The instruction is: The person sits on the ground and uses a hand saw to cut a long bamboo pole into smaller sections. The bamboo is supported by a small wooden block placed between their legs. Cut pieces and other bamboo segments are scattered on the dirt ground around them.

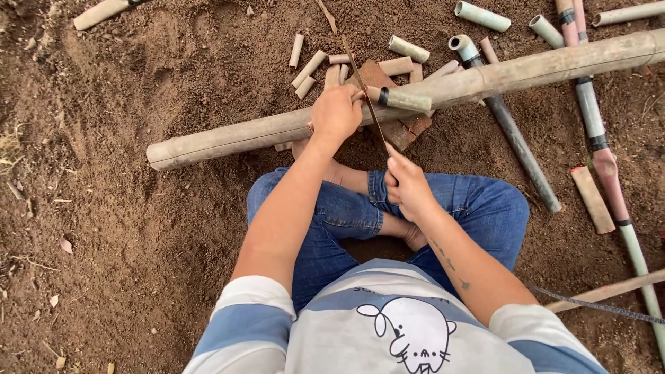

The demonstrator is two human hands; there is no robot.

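Pipe (277, 131), one long length, pinned by the closed left hand (336, 114); the right hand (407, 185) grips one thin saw blade (364, 90). About ten cut pieces (409, 48) lie behind.

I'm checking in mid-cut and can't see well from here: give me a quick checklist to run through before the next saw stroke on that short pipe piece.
1. Left hand pressing the short pipe piece steady: ok.
2. Right hand has a firm grip on the saw blade at its near end: ok.
3. Blade lies across the short pipe piece beside the black band: ok.
4. Brick under the work: ok, though how stable it is cannot tell.
5. Left fingers clear of the blade: cannot tell, they sit very close.
6. Long pipe resting on the soil, not rolling: cannot tell.
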